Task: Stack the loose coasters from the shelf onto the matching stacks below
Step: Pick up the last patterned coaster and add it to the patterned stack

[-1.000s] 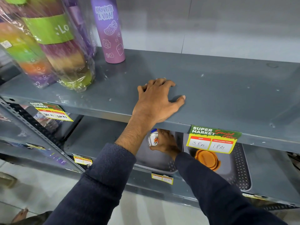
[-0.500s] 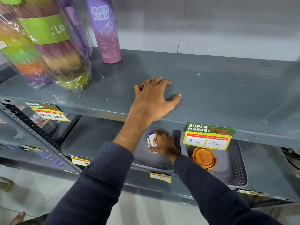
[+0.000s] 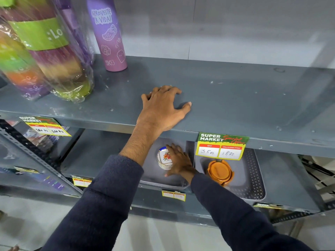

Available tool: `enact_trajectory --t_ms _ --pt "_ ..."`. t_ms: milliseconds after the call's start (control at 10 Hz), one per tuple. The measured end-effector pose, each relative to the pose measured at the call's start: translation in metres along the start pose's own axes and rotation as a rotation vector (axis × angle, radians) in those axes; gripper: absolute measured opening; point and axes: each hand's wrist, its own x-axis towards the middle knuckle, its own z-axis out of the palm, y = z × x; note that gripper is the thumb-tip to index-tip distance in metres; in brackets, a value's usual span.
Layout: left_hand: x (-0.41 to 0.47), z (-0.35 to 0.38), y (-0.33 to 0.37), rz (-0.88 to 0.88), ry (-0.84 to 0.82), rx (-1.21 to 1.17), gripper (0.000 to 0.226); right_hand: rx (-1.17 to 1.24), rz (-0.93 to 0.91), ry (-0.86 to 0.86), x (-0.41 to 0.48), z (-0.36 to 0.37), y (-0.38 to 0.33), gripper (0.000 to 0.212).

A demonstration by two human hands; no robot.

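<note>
A stack of white floral coasters (image 3: 164, 158) with a blue edge sits in a grey tray (image 3: 163, 183) on the lower shelf. My right hand (image 3: 178, 161) is under the upper shelf, its fingers resting on the right side and top of that stack. A stack of orange coasters (image 3: 219, 172) lies in the neighbouring perforated grey tray (image 3: 253, 178) to the right, untouched. My left hand (image 3: 161, 108) lies flat, palm down, on the front of the upper grey shelf (image 3: 235, 98), fingers spread, holding nothing.
A purple printed bottle (image 3: 108, 35) and plastic-wrapped coloured bottles (image 3: 45, 51) stand at the left of the upper shelf. A yellow and green price tag (image 3: 222, 146) hangs from the shelf edge above the orange stack. More tags line the lower edges.
My right hand has slid slightly over the top of the floral stack. The left hand stays flat on the upper shelf. The view has shifted a little.
</note>
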Motion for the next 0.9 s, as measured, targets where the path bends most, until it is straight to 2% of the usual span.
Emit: enact_trajectory --t_ms 100,200,300,400,500,600,900 --pt "0.000 0.000 -0.002 0.005 0.007 -0.007 0.056 0.118 0.025 0.034 -0.015 -0.013 0.011 0.129" --pt "0.000 0.002 -0.003 0.007 0.017 -0.018 0.056 0.411 0.215 0.127 -0.050 -0.041 0.050 0.095" --pt "0.000 0.004 -0.002 0.012 0.042 -0.017 0.055 0.365 0.353 0.076 -0.075 -0.062 0.088 0.099" --pt "0.001 0.007 -0.002 0.012 0.056 -0.021 0.054 -0.023 0.378 -0.124 -0.105 -0.074 0.124 0.131" --pt "0.001 0.007 -0.002 0.015 0.057 -0.020 0.056 -0.056 0.389 -0.157 -0.115 -0.062 0.130 0.132" --pt "0.000 0.008 -0.004 0.020 0.055 -0.016 0.057 -0.101 0.404 -0.036 -0.117 -0.049 0.129 0.117" --pt "0.000 0.001 -0.002 0.029 0.050 -0.028 0.056 -0.141 0.433 -0.069 -0.110 -0.054 0.125 0.108"
